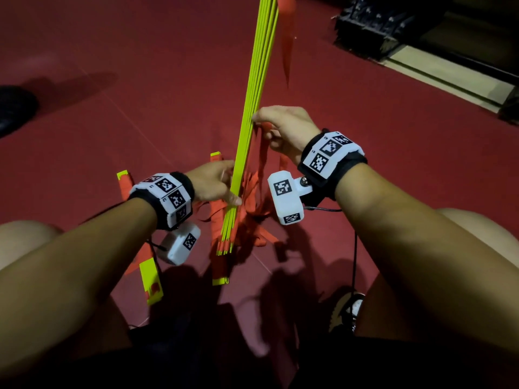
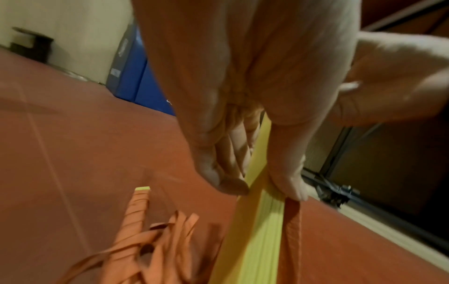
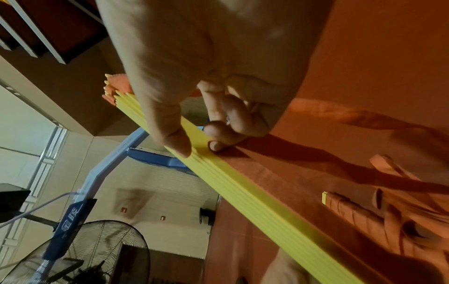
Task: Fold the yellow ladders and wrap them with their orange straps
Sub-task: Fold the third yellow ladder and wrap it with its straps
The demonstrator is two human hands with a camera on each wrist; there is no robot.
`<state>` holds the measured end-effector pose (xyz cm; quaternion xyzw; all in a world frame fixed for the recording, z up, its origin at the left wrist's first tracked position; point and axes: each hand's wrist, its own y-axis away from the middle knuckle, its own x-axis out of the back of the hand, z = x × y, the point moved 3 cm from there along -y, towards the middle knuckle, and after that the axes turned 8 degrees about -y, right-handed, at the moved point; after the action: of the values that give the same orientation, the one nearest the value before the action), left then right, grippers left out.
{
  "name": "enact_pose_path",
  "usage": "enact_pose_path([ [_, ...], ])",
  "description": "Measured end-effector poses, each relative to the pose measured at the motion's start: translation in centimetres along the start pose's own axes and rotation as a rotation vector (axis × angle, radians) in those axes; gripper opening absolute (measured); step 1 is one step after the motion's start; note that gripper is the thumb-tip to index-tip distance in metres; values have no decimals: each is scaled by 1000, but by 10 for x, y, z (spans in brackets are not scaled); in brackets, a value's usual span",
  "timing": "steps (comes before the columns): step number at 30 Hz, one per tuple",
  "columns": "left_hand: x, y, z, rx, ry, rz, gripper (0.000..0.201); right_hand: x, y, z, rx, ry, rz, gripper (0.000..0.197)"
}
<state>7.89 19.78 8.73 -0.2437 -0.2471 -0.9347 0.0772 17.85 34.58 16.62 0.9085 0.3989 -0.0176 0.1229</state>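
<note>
The left hand (image 1: 214,182) is gripping the lower end of the gathered stack of flat yellow plastic ladder rungs (image 1: 254,108), probably to keep them aligned. Just beyond, the right hand (image 1: 283,130) is pinching the stack higher up, loose orange fabric straps (image 1: 252,192) dangling between both hands.

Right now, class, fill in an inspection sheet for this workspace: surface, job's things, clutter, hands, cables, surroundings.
Surface: dark red floor.
Job's things: stacked yellow rungs held up on end; loose orange straps tangled at their base; one wrapped bundle lying on the floor.
Clutter: a dark object at the far left edge.
Hands: left hand grips the rungs low; right hand pinches them higher.
Cables: black lead hanging from the right wrist.
Surroundings: standing fan, blue frame.
</note>
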Motion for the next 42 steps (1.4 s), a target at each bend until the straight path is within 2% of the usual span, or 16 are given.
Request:
enact_pose_path([
  [4, -4, -1, -13, 60, -91, -42, 75, 4, -1, 1, -13, -9, 5, 26],
  [7, -3, 0, -18, 108, -187, -24, 81, 8, -3, 4, -40, 17, 35, 38],
  [9, -3, 3, -15, 108, -208, -39, 96, 9, -3, 5, -43, 23, 49, 37],
  [10, -4, 5, -13, 100, -186, -39, 96, 8, -2, 6, -43, 33, 52, 35],
  [13, -1, 9, 1, 24, 46, 7, 79, 3, 1, 9, -38, 97, 7, 34],
  [16, 8, 14, 23, -74, 229, 124, 44, -3, 7, 14, -36, 150, -90, 33],
  [18, 12, 16, 35, -127, 314, 176, 32, -8, 11, 14, -32, 163, -128, 29],
  [21, 12, 20, 44, -176, 326, 202, 30, -15, 12, 14, -30, 185, -133, 41],
  [25, 12, 20, 38, -177, 300, 186, 38, -16, 15, 7, -23, 227, -111, 27],
  [32, -3, 21, 16, -121, 191, 68, 40, -9, 18, -3, -6, 184, -69, 36],
  [38, 12, 24, 45, -221, 297, 190, 37, -14, 26, 6, -14, 224, -119, 27],
  [42, 9, 22, 46, -220, 269, 217, 32, -10, 31, 4, -7, 204, -116, 26],
])
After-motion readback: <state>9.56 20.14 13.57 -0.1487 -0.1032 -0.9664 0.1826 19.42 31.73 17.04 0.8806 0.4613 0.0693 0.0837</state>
